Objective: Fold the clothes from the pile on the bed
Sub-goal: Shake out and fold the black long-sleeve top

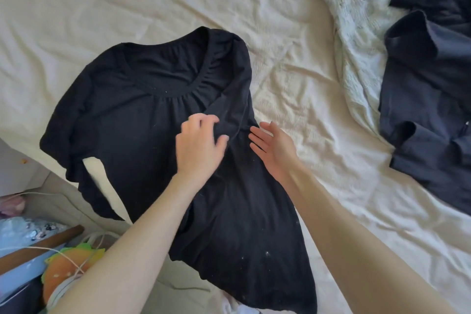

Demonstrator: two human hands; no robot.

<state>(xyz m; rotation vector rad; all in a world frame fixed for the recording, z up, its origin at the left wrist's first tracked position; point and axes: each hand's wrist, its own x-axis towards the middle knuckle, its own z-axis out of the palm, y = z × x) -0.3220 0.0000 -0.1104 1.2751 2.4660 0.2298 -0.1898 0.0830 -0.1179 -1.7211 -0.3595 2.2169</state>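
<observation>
Two bare hands worked over one black short-sleeved top with a gathered round neckline [142,120], spread front-up on a cream, wrinkled bedsheet [293,64], its hem hanging over the near edge of the bed. The left hand [198,145] lay on the chest of the garment, fingers bent and pressing into a ridge of cloth where the right sleeve had been folded inward; whether it pinched the fabric could not be told. The right hand [274,146] was held flat and open, fingers straight and together, its fingertips touching the folded edge just beside the left hand. No label or writing could be read on the top. Farther right, one pale, fluffy blanket [356,41] lay bunched along the sheet, and beyond it a pile of dark navy clothes [428,99] sat well apart from the top. Below the bed's left edge, an orange-and-green plush toy [68,265] and a white cord [63,255] were visible among clutter.
</observation>
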